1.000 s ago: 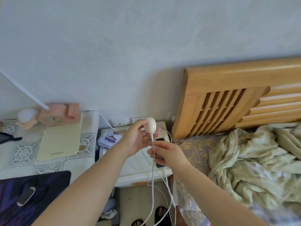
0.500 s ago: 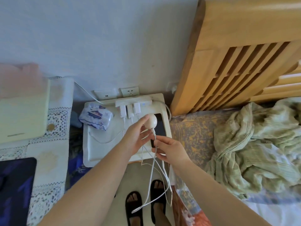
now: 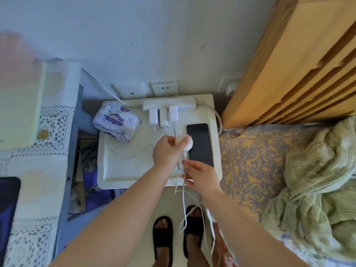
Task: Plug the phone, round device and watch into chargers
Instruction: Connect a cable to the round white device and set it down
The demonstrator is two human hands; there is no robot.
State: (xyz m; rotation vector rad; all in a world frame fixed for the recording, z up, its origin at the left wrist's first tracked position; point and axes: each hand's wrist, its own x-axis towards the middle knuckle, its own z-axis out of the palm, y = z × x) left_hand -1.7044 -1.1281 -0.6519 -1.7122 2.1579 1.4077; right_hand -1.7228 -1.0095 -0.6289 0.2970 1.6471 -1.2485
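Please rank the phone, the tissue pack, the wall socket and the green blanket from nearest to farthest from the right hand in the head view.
From the right hand:
1. Phone, lying on the white table just beyond the hand.
2. Tissue pack, at the table's far left.
3. Wall socket, on the wall behind the table.
4. Green blanket, on the bed, far right.

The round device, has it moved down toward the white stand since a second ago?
Yes. The round device, in the left hand, has come down toward the white stand, now beside the phone.
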